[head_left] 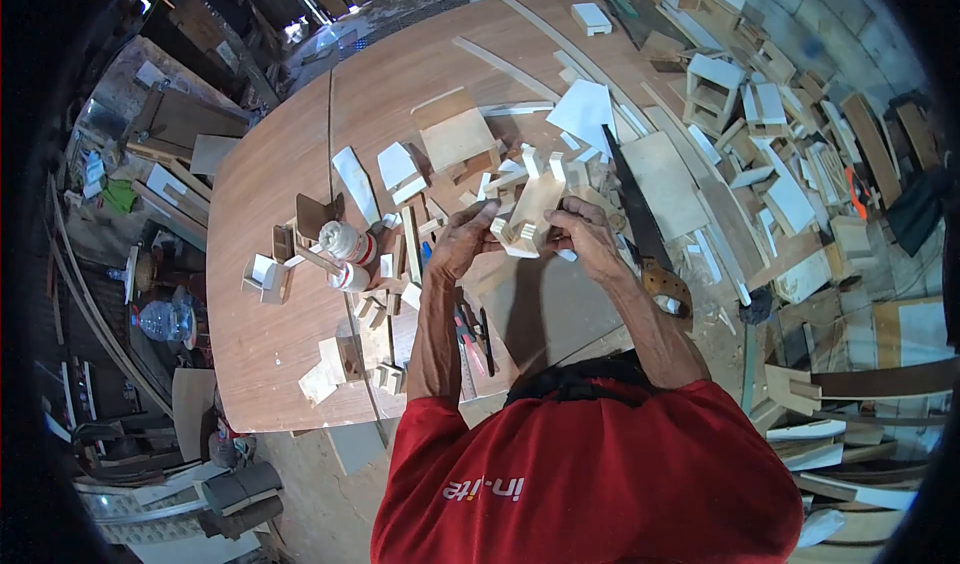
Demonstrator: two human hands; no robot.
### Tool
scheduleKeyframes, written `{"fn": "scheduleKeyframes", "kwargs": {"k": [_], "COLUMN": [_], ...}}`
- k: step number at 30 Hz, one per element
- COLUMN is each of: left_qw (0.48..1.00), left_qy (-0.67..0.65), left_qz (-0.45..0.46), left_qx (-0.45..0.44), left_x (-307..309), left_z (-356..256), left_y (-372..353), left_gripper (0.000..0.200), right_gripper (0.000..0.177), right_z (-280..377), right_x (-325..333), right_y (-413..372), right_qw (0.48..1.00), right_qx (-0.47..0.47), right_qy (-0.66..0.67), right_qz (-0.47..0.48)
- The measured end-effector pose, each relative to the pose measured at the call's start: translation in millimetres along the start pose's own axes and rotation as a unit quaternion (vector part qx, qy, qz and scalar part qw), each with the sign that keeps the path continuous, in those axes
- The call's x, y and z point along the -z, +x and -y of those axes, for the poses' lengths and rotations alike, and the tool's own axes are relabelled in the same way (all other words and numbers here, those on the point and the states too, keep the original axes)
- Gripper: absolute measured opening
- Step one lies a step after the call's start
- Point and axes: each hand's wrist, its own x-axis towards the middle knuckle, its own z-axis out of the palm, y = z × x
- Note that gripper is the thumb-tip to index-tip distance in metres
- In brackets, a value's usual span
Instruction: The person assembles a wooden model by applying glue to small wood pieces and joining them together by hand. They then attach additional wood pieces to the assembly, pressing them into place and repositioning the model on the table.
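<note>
Between my two hands is a small wooden piece (537, 200), a pale flat panel with short upright blocks at its ends, raised above the workbench. My left hand (470, 236) grips its near left corner with the fingers closed. On the opposite side my right hand (583, 232) pinches the near right edge. Just beyond the piece lie small wood offcuts, partly hidden by it. A handsaw (640, 204) with a wooden handle lies to the right of my right hand. Left of my left hand stand white bottles with red bands (345, 244).
The wooden workbench (270, 164) carries a box-like wooden piece (455, 134), white-faced panels (582, 112) and long strips. Pens and a pink-handled tool (470, 344) lie near its front edge. Stacked offcuts (780, 179) crowd the right side. A plastic water jug (165, 321) is on the left.
</note>
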Motion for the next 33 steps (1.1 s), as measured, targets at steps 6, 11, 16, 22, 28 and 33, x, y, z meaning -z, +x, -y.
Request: {"fn": "scheduleKeyframes", "kwargs": {"k": [6, 11, 16, 22, 28, 33], "left_qw": [0.984, 0.981, 0.972, 0.961, 0.954, 0.951], "left_qy": [-0.072, -0.090, -0.110, -0.135, -0.097, -0.012], "left_qz": [-0.151, -0.168, -0.199, -0.226, -0.257, -0.283], "left_qx": [-0.066, -0.049, -0.063, -0.088, -0.122, -0.122], "left_x": [26.6, 39.9, 46.0, 54.6, 65.8, 76.2], "left_z": [12.9, 26.4, 24.2, 12.5, 8.5, 8.7], "left_y": [-14.0, -14.0, 3.1, 31.7, 61.4, 77.9], "left_gripper": [0.043, 0.043, 0.044, 0.049, 0.048, 0.044], "right_gripper": [0.021, 0.019, 0.021, 0.024, 0.021, 0.028], "right_z": [0.0, -7.4, -16.4, -33.8, -38.6, -44.2], "right_x": [-27.0, -58.7, -82.7, -91.5, -101.3, -109.8], "right_y": [47.0, 90.6, 123.7, 163.7, 182.8, 195.8], "right_qw": [0.998, 0.996, 0.992, 0.987, 0.984, 0.984], "right_qx": [0.021, 0.030, 0.013, -0.010, -0.005, 0.006], "right_qy": [0.035, 0.050, 0.101, 0.150, 0.165, 0.159], "right_qz": [-0.045, -0.066, -0.073, -0.063, -0.062, -0.085]}}
